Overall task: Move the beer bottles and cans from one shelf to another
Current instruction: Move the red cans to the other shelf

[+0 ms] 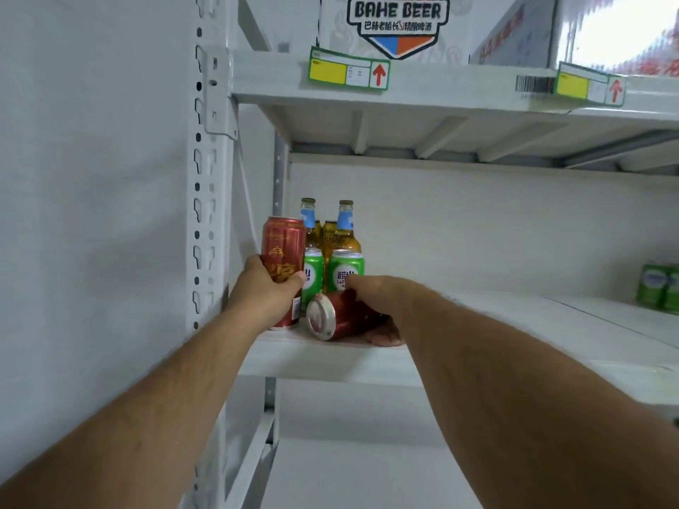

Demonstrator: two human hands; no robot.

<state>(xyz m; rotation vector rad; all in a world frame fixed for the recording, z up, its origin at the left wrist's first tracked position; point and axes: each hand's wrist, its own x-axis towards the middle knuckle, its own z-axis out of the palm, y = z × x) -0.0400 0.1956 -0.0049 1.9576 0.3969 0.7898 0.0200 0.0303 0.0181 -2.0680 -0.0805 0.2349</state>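
Your two bare forearms reached up from the bottom of the view toward a white metal shelf (477,317) against a pale wall; a perforated white upright (205,185) stood at its left end; the shelf above (441,90) carried yellow price tags (349,69) with red arrows and a BAHE BEER carton (398,22). Your left hand (264,288) gripped an upright red can (282,247) at the shelf's left front corner, fingers curled round its lower half; your right hand (371,303) grasped a second red can (330,319) lying on its side just beside the first, its top facing you. Behind them stood two green cans (345,270), touching, and behind those two amber beer bottles (347,229); more green cans (659,290) sat far right.
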